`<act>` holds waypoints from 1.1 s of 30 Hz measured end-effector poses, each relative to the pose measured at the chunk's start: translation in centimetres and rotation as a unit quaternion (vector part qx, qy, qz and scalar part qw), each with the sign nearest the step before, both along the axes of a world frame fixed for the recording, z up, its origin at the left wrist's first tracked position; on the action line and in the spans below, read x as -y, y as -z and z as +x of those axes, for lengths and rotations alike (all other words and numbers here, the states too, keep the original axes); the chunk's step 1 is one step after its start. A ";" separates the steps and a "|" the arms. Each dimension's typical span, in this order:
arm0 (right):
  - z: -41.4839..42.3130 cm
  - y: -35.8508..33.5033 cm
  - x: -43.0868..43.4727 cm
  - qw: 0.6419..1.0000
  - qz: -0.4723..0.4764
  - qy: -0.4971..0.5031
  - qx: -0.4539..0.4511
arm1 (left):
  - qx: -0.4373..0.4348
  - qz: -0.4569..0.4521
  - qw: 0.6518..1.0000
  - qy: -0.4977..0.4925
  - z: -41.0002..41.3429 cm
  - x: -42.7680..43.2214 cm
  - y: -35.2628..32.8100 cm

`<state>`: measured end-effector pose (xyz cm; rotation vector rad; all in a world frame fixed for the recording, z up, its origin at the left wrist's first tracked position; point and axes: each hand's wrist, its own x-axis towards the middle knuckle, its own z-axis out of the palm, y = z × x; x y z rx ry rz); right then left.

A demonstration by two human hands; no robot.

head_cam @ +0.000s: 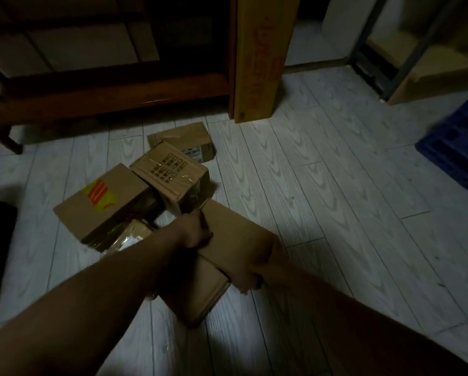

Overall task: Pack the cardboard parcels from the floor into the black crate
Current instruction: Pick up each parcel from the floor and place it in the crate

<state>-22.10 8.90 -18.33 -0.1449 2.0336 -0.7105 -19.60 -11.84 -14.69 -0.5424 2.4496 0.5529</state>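
Both hands, left (197,230) and right (247,280), grip a long cardboard parcel (238,237) above the floor (335,185).

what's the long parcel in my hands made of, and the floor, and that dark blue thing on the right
Long parcel: plain brown cardboard, matte, with folded edges and no print showing. Floor: pale planks with printed-looking wood grain and seams, probably laminate or vinyl. Dark blue thing: likely moulded plastic, judging by its ribbed grid, though dim light leaves it uncertain.
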 end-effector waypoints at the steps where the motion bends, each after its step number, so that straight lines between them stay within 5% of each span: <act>1: 0.1 0.2 0.2 1.000 -0.013 0.016 0.000 | 0.001 0.007 1.000 -0.020 -0.2 -0.2 0.4; 10: -0.7 -9.1 0.7 0.984 -0.030 0.155 -0.087 | -0.100 0.122 0.969 -0.191 0.8 0.2 -6.9; 15: -1.6 -23.5 2.4 0.979 -0.019 0.164 -0.123 | -0.155 0.173 0.929 -0.288 3.1 2.1 -21.5; 25: 2.3 -57.8 8.6 0.974 -0.102 0.102 -0.176 | -0.210 0.177 0.903 -0.331 10.1 8.1 -55.6; 33: 7.0 -72.5 14.2 0.965 -0.159 0.008 -0.208 | -0.258 0.155 0.878 -0.373 19.1 11.5 -71.3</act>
